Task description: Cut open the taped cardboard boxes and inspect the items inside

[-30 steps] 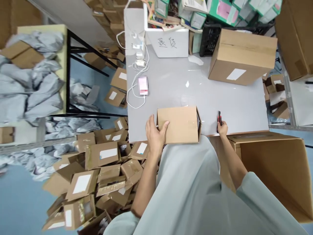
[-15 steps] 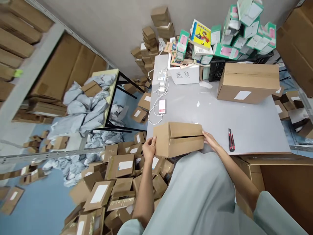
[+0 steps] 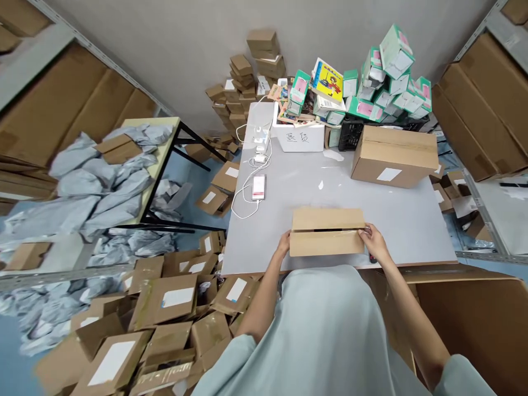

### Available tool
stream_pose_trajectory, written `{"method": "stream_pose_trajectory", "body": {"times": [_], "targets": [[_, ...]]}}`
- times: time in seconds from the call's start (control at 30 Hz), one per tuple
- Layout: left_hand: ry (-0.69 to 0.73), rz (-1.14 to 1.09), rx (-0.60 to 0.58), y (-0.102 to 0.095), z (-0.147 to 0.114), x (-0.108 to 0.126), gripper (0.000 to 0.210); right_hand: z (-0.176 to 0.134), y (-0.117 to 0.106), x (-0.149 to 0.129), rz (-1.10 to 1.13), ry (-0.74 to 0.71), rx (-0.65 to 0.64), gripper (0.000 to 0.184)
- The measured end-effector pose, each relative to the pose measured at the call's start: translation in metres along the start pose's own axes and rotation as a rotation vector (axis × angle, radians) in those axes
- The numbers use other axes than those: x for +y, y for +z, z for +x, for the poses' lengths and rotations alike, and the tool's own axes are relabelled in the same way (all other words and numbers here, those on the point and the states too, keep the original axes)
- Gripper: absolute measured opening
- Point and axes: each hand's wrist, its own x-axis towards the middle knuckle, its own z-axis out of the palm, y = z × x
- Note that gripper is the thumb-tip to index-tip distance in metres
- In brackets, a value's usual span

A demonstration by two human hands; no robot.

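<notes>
Starting on the left, a plugged-in phone (image 3: 258, 187) lies on the grey surface (image 3: 289, 184), probably parked there to stay near the power strip (image 3: 261, 136). Next, the left hand (image 3: 284, 245) has its fingers bent in against the left end of a small cardboard box (image 3: 324, 243), tips hidden. Box is at the near edge, slit facing up. The right hand (image 3: 374, 243) pinches its right end, so I'd guess both are steadying it. Some mostly covered tool (image 3: 373, 259) peeks out below, and a bigger carton (image 3: 391, 157) sits further back, likely out of the way.
</notes>
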Motion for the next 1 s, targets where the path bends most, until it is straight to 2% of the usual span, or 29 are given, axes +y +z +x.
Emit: {"method": "stream_pose_trajectory", "body": {"times": [0.1, 0.17, 0.23, 0.27, 0.33, 0.4, 0.47, 0.5, 0.63, 0.73, 0.83, 0.93, 1.0], "targets": [[0.091, 0.006, 0.114, -0.014, -0.011, 0.017, 0.033, -0.009, 0.004, -0.007, -0.024, -0.048, 0.014, 0.062], [0.171, 0.013, 0.216, -0.023, -0.029, 0.031, 0.038, -0.011, 0.005, -0.014, -0.1, -0.089, 0.058, 0.065], [0.323, 0.063, 0.238, -0.024, -0.051, 0.044, 0.038, -0.008, 0.003, -0.023, -0.218, -0.131, 0.111, 0.068], [0.43, 0.117, 0.193, -0.02, -0.062, 0.05, 0.037, -0.004, 0.002, -0.028, -0.282, -0.153, 0.136, 0.07], [0.636, 0.286, 0.02, -0.007, -0.077, 0.062, 0.034, 0.006, -0.002, -0.039, -0.399, -0.201, 0.187, 0.074], [0.737, 0.495, -0.17, 0.01, -0.082, 0.072, 0.042, 0.018, -0.006, -0.05, -0.451, -0.26, 0.233, 0.078], [0.742, 0.666, -0.275, 0.022, -0.08, 0.079, 0.059, 0.031, -0.008, -0.06, -0.409, -0.338, 0.223, 0.076], [0.731, 0.717, -0.293, 0.025, -0.08, 0.081, 0.059, 0.038, -0.009, -0.064, -0.37, -0.379, 0.185, 0.071], [0.783, 0.763, -0.312, 0.019, -0.096, 0.082, 0.045, 0.07, -0.006, -0.074, -0.246, -0.446, 0.036, 0.051], [0.874, 0.83, -0.349, 0.013, -0.124, 0.072, 0.052, 0.099, -0.001, -0.077, -0.202, -0.384, 0.059, 0.053], [0.899, 0.904, -0.362, 0.015, -0.145, 0.061, 0.052, 0.123, 0.006, -0.081, -0.177, -0.359, 0.015, 0.056], [0.893, 0.902, -0.347, 0.021, -0.151, 0.056, 0.048, 0.129, 0.01, -0.085, -0.136, -0.367, -0.04, 0.059], [0.858, 0.817, -0.34, 0.022, -0.146, 0.059, 0.041, 0.122, 0.01, -0.084, -0.104, -0.363, -0.05, 0.062]]}}
